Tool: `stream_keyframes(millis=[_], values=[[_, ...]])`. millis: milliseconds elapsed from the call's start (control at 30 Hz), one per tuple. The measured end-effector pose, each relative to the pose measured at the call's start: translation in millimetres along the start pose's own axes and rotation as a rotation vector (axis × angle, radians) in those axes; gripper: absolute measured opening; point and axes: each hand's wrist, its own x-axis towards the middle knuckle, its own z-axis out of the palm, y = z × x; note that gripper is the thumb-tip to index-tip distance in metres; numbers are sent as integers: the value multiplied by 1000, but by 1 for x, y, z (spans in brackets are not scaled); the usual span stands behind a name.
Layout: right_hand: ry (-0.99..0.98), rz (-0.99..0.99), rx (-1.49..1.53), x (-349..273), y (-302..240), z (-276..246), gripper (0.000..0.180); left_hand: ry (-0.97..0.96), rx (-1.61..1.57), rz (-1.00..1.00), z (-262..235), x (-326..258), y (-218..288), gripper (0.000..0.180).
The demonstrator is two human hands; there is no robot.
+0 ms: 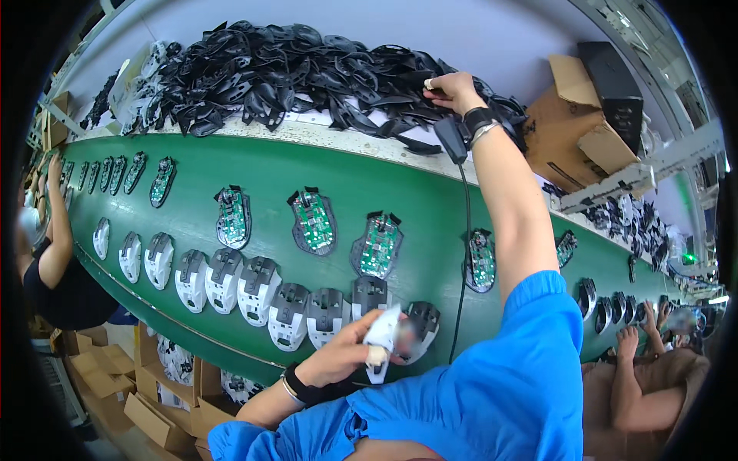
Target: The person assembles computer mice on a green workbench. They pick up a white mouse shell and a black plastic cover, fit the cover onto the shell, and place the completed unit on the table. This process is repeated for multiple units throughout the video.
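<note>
Beyond my right fingertips sprawls the biggest thing in view, the heap of black plastic shells [307, 73] along the far shelf, and my right hand [453, 91] is stretched right up into its edge, fingers pinched shut on something in the pile; whether one shell or two, I cannot tell from here. Risk one, as I judge it: the shells interlock, so pulling one could drag neighbours off the ledge onto the green conveyor belt [338, 188] below my wrist.

Under that reaching forearm lie the open mouse bases with green circuit boards [377, 246], and nearer my left fingers the row of white and grey top covers [254, 288]. A tumbling shell could knock a board askew.

The black cord [463, 253] hangs from my right wrist strap straight down across the belt, just beside a board; I reckon it could snag a base as the arm comes back.

Smallest now: my left hand [342, 355] is curled closed round a white mouse cover [382, 338], held just at the near belt edge, touching a dark grey one beside it. The grip looks light, fingertips only, so a bump from my own sleeve could tip it off the belt towards the cardboard boxes [165, 403] below.
</note>
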Motion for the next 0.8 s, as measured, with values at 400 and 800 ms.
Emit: stream_keyframes(millis=[400,800], values=[[-180,-1020,-620,-335,133,-102,35,21,-161,162,6,-19,-14,77],[148,-310,-331,-453,214,-111,43,133,65,153,39,-7,-47,55]])
